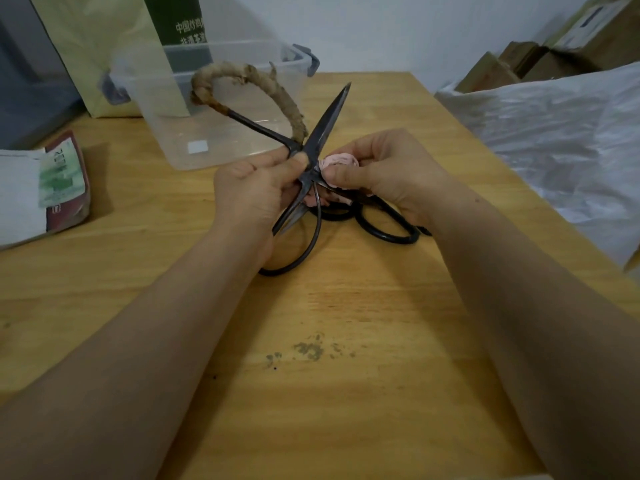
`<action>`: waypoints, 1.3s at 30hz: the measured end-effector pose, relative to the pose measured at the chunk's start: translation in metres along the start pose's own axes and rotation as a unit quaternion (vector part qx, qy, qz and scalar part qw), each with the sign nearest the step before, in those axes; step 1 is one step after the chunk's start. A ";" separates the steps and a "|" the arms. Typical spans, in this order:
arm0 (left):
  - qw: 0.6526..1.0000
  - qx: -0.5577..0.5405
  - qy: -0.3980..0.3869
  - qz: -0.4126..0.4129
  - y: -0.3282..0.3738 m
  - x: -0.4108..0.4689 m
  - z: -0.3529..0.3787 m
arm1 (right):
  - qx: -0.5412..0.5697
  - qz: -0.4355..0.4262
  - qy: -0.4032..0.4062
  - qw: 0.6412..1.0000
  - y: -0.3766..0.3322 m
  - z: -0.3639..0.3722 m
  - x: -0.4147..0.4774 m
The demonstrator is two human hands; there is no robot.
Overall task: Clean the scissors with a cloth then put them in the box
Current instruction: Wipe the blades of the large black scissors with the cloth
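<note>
Head view: left hand gripped the scissors at the pivot, thumb and fingers curled round the crossing of the two arms. This looked like a way to lock the joint so the blades stayed spread while being wiped. Scissors were wide open and held above the table, not resting on it. One blade pointed up and away, the other down toward the left wrist. The cord-wrapped handle arched out over the box.

Right hand pinched a wadded pink cloth, fingers curled tight on it, and pressed it against the metal just beside the pivot. Bunching probably gave a firm pad and kept the fingertips off the edge. Could not tell which blade face the cloth touched.

Box was clear plastic with its lid off, standing right behind the hands. It looked empty, close enough for a short drop-in after wiping.

A second pair of black scissors lay flat on the table under the right hand, likely waiting its turn.

Judged step: wiping in progress, boxing not yet done.

Also there: a paper bag behind the box, a packet at the left edge, a white sack at right.
</note>
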State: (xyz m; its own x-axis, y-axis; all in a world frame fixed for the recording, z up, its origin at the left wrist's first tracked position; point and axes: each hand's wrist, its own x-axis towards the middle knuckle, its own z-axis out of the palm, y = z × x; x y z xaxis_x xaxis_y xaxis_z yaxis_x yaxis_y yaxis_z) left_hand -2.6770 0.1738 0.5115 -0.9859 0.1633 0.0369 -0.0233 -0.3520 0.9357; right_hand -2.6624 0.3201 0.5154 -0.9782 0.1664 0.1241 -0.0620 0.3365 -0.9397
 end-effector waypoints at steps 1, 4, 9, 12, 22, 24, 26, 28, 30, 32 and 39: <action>1.000 0.000 -0.006 0.001 0.000 0.000 0.000 | 0.011 0.000 0.009 1.000 0.000 0.002 0.000; 0.999 0.027 -0.028 0.015 -0.003 0.001 -0.001 | 0.094 0.006 0.037 0.995 -0.001 0.005 0.000; 0.998 0.043 -0.021 0.030 -0.007 0.004 -0.002 | 0.133 0.063 0.037 0.988 -0.005 -0.002 0.000; 0.999 0.038 -0.019 0.023 -0.008 0.005 -0.002 | 0.130 0.070 -0.006 0.989 -0.005 -0.007 -0.002; 1.000 0.015 0.002 0.005 -0.006 0.005 -0.003 | 0.073 -0.006 0.038 0.997 -0.001 0.005 0.003; 1.000 0.000 0.016 0.001 -0.005 0.004 -0.002 | 0.053 -0.009 0.033 0.998 0.002 0.002 0.004; 0.999 -0.012 0.042 -0.001 -0.005 0.005 -0.003 | 0.036 -0.003 0.032 0.999 0.003 -0.002 0.004; 0.999 -0.015 0.049 0.001 -0.005 0.007 -0.004 | 0.031 0.004 0.036 0.999 0.003 -0.006 0.003; 0.999 -0.009 0.035 0.005 -0.005 0.007 -0.004 | 0.041 0.005 0.046 0.998 0.003 -0.006 0.003; 1.000 -0.008 0.025 0.007 -0.007 0.006 -0.003 | 0.068 -0.004 0.045 0.997 0.002 0.001 0.004; 0.998 -0.013 0.060 -0.005 -0.006 0.010 -0.006 | 0.023 -0.018 0.048 0.998 0.006 0.000 0.007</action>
State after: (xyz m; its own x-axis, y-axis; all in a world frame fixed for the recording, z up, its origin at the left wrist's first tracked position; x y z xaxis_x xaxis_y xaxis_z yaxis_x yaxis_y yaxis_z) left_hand -2.6872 0.1726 0.5040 -0.9983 0.0556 -0.0162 -0.0359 -0.3747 0.9265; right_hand -2.6691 0.3234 0.5103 -0.9521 0.2429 0.1860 -0.1084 0.3006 -0.9476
